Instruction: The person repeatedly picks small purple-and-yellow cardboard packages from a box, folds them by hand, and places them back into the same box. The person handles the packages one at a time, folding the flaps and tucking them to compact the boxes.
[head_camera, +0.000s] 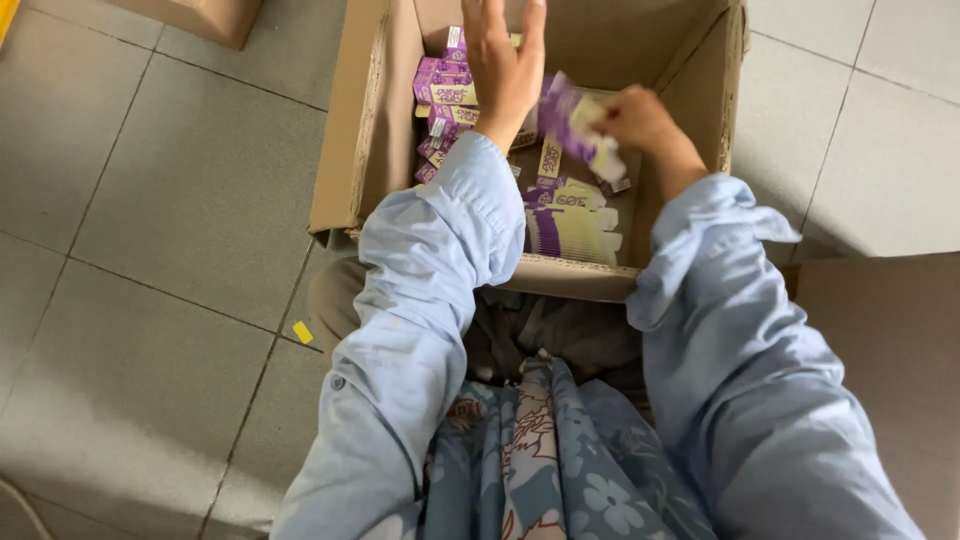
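An open cardboard box (372, 150) stands on the tiled floor in front of me. Inside lie several small purple and cream cartons (446, 85) at its left and a stack of flat, unfolded ones (572, 230) near its front wall. My left hand (503, 62) hovers over the box with fingers spread, holding nothing, just right of the folded cartons. My right hand (633, 118) grips a purple and cream carton (578, 125) that is partly folded and blurred. Both arms wear light blue sleeves.
Grey floor tiles surround the box. A second cardboard piece (880, 340) lies at my right, and another box corner (200, 18) shows at the top left. A small yellow scrap (302, 332) lies on the floor. Floral cloth (545, 450) covers my lap.
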